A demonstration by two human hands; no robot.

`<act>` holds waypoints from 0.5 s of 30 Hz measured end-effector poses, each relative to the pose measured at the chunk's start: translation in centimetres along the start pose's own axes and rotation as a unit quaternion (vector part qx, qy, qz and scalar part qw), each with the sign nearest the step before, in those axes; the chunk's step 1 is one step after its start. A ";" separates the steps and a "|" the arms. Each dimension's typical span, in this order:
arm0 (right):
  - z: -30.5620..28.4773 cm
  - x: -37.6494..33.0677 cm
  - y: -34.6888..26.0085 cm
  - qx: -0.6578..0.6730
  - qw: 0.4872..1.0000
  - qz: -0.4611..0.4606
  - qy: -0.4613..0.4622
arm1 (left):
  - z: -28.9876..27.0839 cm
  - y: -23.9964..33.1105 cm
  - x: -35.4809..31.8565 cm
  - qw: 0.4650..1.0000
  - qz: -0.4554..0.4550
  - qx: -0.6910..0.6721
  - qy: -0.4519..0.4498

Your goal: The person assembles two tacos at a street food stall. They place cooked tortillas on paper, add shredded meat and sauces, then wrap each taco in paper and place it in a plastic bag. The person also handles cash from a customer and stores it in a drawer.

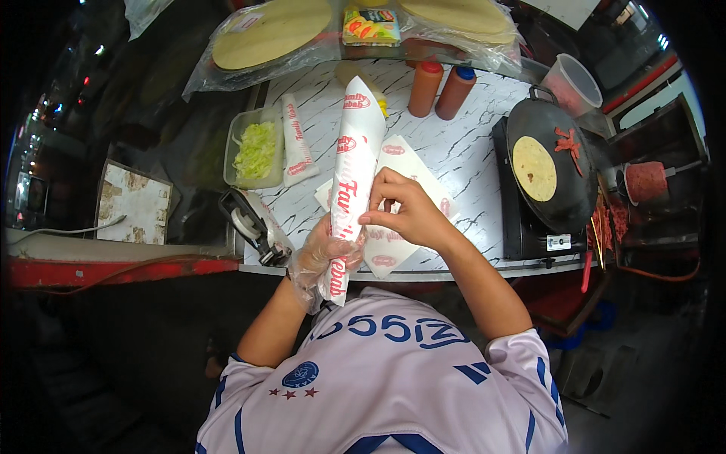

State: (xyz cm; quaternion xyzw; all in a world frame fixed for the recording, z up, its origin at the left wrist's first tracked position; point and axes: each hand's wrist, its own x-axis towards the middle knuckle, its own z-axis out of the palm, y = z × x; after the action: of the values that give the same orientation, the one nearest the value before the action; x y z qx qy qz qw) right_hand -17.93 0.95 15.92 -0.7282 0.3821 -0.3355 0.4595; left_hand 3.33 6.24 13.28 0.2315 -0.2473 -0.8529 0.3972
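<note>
A long wrap in white printed paper (349, 189) is held upright over the near edge of the marble-patterned bench (454, 144). Its lower end is gripped by the left hand (325, 257), which is covered by a clear plastic glove, the fingers closed around the roll. The right hand (404, 212) is bare and is pressed against the wrap's right side, its fingers pinched narrow on a fold of the paper.

Under the hands a small stack of printed paper sheets (412, 170) is laid flat; how many sheets there are cannot be counted. To the left, at the bench edge, one tape dispenser (253, 223) is seen. Farther left, one clear tray of shredded green lettuce (255, 150) is set, and just beside it one smaller wrapped roll (296, 140) is laid.

On the right, one black pan (548, 163) is placed on a burner, with one round flatbread (534, 168) and some red strips in it. At the far side two sauce bottles (439, 89) are stood together, one red-capped and one blue-capped. Beyond them, stacked flatbreads in clear bags (272, 34) are cut off by the upper edge. The surroundings past the bench are dark and hard to make out.
</note>
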 end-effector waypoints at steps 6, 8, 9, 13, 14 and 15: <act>-2.4 -1.7 0.3 0.193 0.971 0.111 0.086 | 1.6 -1.6 3.8 0.965 0.127 0.229 0.005; -3.6 -1.4 -0.5 0.113 0.985 0.083 0.105 | 2.7 -1.4 6.5 0.803 0.321 0.502 0.009; -4.2 -1.1 -0.8 0.081 0.989 0.048 0.116 | 3.1 -1.0 7.6 0.797 0.262 0.542 0.047; -5.8 -0.4 -0.7 -0.032 0.971 -0.090 0.219 | 3.2 2.3 10.9 0.688 0.333 0.644 0.001; -5.9 -0.4 -0.3 -0.109 0.961 -0.124 0.223 | 3.0 2.9 10.9 0.664 0.346 0.662 -0.022; -5.9 -0.5 0.2 -0.125 0.961 -0.117 0.219 | 2.8 3.3 10.9 0.640 0.359 0.679 -0.037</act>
State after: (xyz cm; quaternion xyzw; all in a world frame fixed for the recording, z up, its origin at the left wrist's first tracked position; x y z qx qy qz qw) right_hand -23.18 -1.16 17.78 -0.7282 0.4248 -0.4875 0.2272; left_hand -2.71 -3.62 15.28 0.2977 -0.8346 -0.2441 0.3940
